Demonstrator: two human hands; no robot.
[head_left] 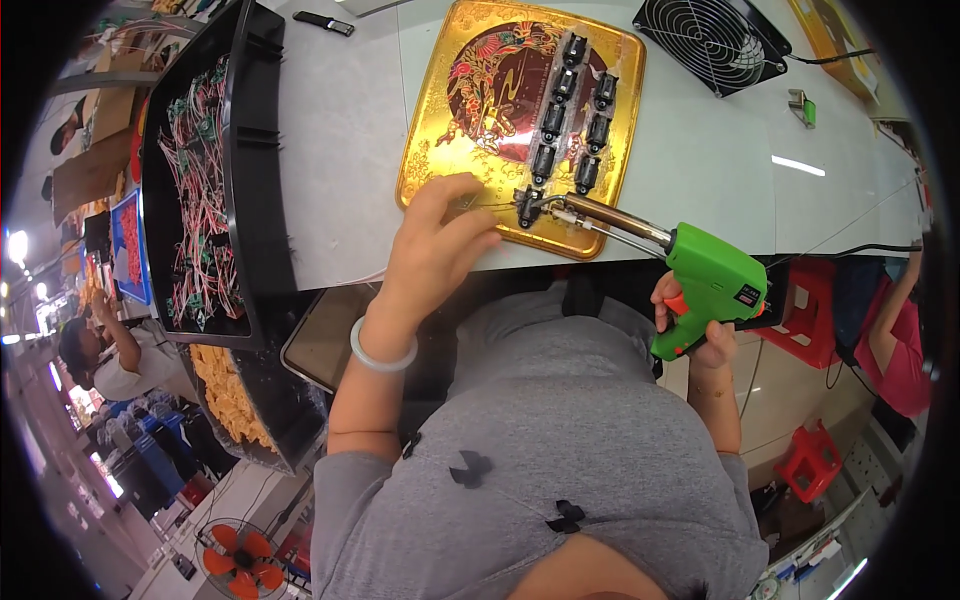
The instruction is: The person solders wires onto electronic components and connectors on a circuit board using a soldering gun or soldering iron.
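My right hand [700,325] is closed around the grip of the green soldering gun [712,285], one finger on its orange trigger. The long metal tip reaches left to a small black part [527,205] at the near edge of the golden tray [430,150] on the desk [340,130]. My left hand [440,245] rests just beside this part with curled fingers, and they seem to hold a thin wire to it; I cannot tell if they really pinch it.

I think the main danger is heat. My left fingertips are very near the hot tip, so a small slip of the gun can burn them. The part is not fixed, so if I push too hard it can slide on the smooth tray and the joint becomes bad. The two rows of black parts [570,110] lie just behind, and a sudden move can knock them. The cable [870,248] of the gun runs to the right along the desk edge; if it catches, it pulls the tip away.
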